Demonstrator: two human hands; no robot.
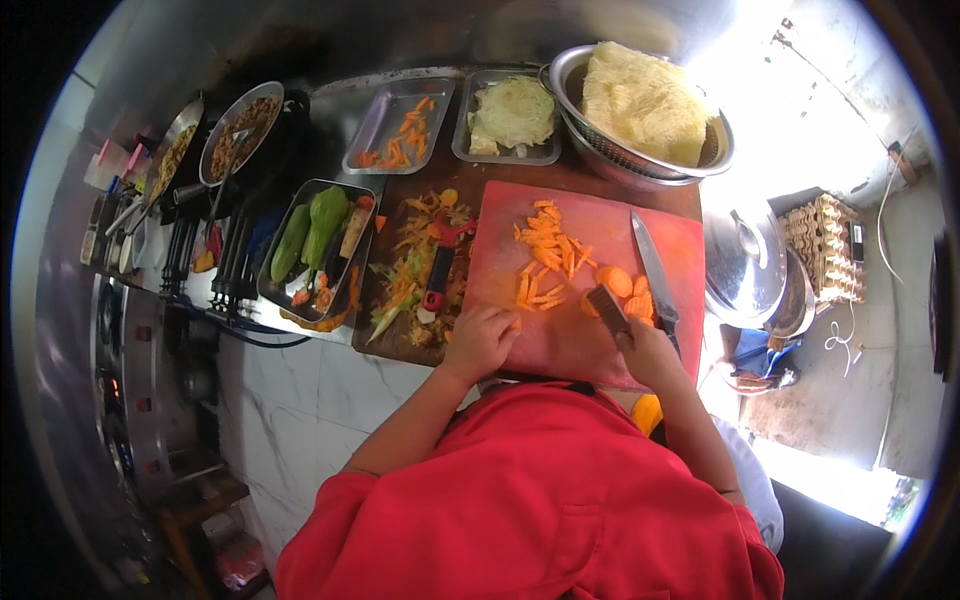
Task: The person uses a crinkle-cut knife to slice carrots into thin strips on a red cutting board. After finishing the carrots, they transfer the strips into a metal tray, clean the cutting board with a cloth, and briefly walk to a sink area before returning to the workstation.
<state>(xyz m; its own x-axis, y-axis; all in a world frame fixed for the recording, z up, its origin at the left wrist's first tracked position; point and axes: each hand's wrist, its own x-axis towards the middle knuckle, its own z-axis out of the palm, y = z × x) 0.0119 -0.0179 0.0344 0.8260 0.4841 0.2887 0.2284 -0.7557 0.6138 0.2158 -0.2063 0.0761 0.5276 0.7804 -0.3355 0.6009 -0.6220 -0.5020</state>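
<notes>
I see my right hand [650, 350] wrapped around the dark handle of a kitchen knife [655, 275], whose blade lies flat on the red cutting board [580, 340] pointing away from me, just beside a few round carrot slices [625, 290]. My left hand [480, 340] rests at the near left edge of the board with fingers curled loosely inward; I cannot tell whether it holds anything. A loose heap of carrot sticks [545, 260] lies in the middle of the board. Left of the board, on the dark worktop [420, 190], vegetable peelings [410, 275] are scattered around a red-and-black peeler [440, 270]. Further left, a steel tray [300, 300] holds green gourds [310, 235] and some scraps. Behind the board, one shallow steel tray [375, 125] carries a few carrot strips, another tray [475, 90] holds cut cabbage [515, 112], and a steel colander bowl [640, 160] is filled with pale dry noodles [640, 100]. Two pans [240, 130] with cooked food sit on the stove at far left. A steel lidded pot [745, 265] stands right of the board.
</notes>
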